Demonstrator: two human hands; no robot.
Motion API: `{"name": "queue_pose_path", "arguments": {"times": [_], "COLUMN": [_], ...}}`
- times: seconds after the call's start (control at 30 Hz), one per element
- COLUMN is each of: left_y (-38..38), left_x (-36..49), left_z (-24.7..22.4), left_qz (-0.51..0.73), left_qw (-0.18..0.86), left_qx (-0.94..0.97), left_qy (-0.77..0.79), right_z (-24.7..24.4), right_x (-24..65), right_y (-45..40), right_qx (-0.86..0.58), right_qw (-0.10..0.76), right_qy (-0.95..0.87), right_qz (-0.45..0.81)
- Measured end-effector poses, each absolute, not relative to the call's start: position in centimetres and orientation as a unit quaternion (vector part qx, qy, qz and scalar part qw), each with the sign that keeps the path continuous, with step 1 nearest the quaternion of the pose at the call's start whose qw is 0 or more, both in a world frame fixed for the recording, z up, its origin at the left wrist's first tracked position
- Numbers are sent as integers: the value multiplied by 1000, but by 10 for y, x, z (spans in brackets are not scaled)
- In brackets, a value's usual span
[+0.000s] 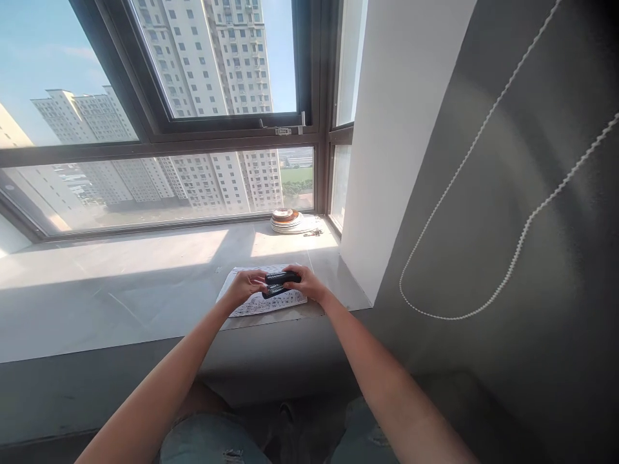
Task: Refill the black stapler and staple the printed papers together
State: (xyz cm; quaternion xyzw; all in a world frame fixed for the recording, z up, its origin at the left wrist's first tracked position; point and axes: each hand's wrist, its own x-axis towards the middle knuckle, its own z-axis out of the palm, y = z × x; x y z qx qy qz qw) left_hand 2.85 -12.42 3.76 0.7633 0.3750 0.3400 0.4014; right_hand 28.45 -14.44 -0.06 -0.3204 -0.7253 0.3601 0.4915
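A black stapler (276,291) is held between my two hands above the windowsill, its upper and lower arms spread apart. My left hand (245,287) grips its left end with the fingertips. On the right end, my right hand (304,282) is closed around the stapler. Beneath them lie white sheets of paper (251,305) covered with dark print or writing, partly hidden by my hands. Whether the sheets are joined, I cannot tell.
A stack of round plates or lids (286,222) sits by the window on the sill (145,283), a small dark chain-like item (313,232) beside it. A white beaded blind cord (454,318) hangs at the right. The sill's front edge is just below my hands.
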Motion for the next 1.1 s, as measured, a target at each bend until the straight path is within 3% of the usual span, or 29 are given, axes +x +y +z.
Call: {"name": "queue_pose_path", "arguments": {"times": [0.17,0.27,0.37,0.47,0.67,0.93,1.1], "left_y": [-114,-108,-112,-121,-139,-143,-133], "left_x": [30,18,-2,-28,-61,-53,-53], "left_z": [40,26,3,-17,-20,-5,-8], "left_qz": [343,305,239,172,141,72,65], "left_qw": [373,276,162,121,94,77,68], "left_qx": [778,820,837,828,811,789,793], "left_qy": [371,397,465,520,559,605,602], "right_z": [-2,-3,-7,-14,-24,-18,-20], "right_x": [283,281,285,293,300,294,291], "right_y": [-145,-145,-142,-136,-129,-136,-136], "right_qx": [-325,-373,-461,-552,-630,-554,-510], "right_qw": [494,502,581,636,603,550,513], "right_qy": [-734,-722,-622,-498,-455,-537,-602], "right_qz": [333,297,250,206,181,319,337]}}
